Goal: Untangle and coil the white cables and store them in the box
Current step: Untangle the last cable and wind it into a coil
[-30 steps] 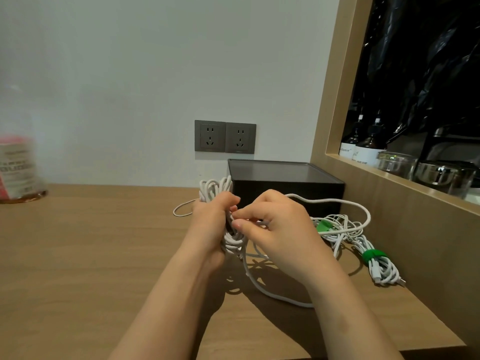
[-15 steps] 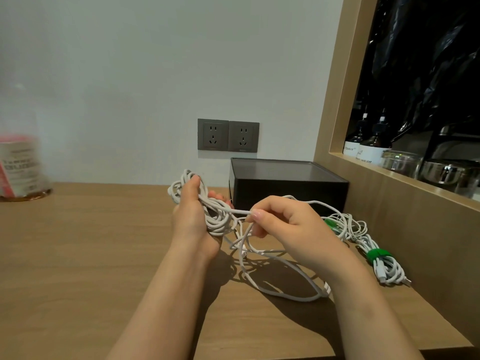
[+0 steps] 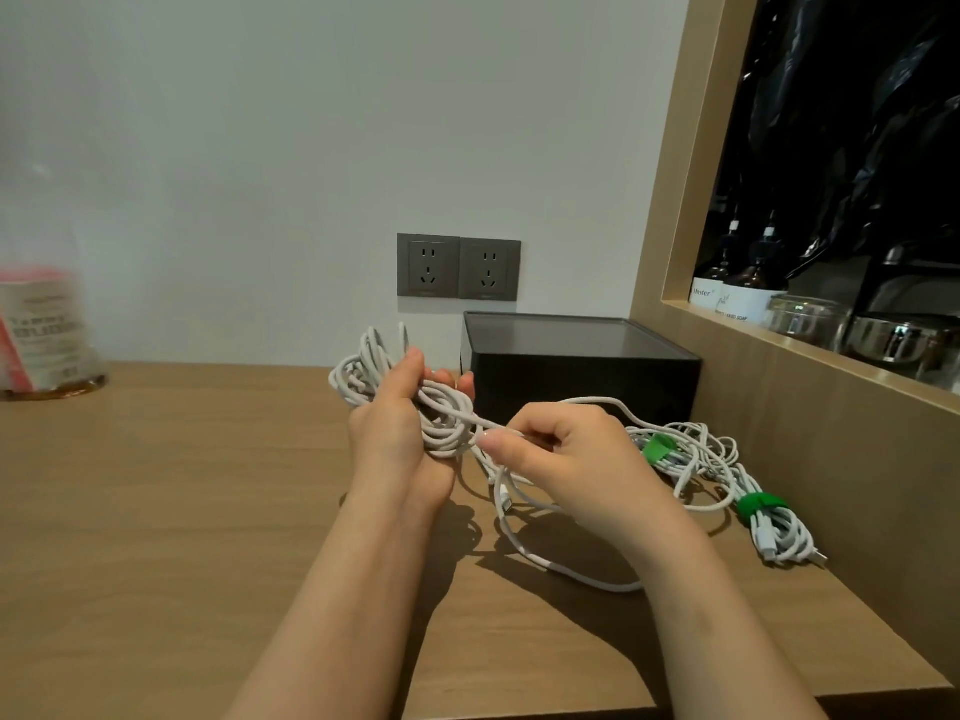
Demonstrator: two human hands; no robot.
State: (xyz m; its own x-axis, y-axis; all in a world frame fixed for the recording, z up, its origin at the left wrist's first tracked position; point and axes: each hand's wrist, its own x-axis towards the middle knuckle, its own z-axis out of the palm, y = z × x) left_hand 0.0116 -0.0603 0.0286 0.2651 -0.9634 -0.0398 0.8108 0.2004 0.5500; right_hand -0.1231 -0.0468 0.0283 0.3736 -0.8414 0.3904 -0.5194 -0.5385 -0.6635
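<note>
My left hand [image 3: 397,433] grips a tangled bunch of white cable [image 3: 363,376] held above the wooden table. A strand runs from that bunch to my right hand [image 3: 566,454], which pinches it between thumb and fingers. More of the cable hangs below in a loose loop [image 3: 561,569] on the table. The dark box [image 3: 582,376] stands just behind my hands, against the wall. To its right lie two white cable coils, one with a light green tie [image 3: 655,449] and one with a darker green tie [image 3: 759,506].
Two grey wall sockets [image 3: 460,267] sit above the box. A wooden partition [image 3: 810,418] bounds the table on the right, with bottles and glass jars on its ledge. A blurred red and white container [image 3: 44,335] stands far left. The table's front edge is near.
My hands have drawn apart: the left lifted the bunch up and left, and the right now pulls a strand out to the right. The loop below has slackened onto the table.
</note>
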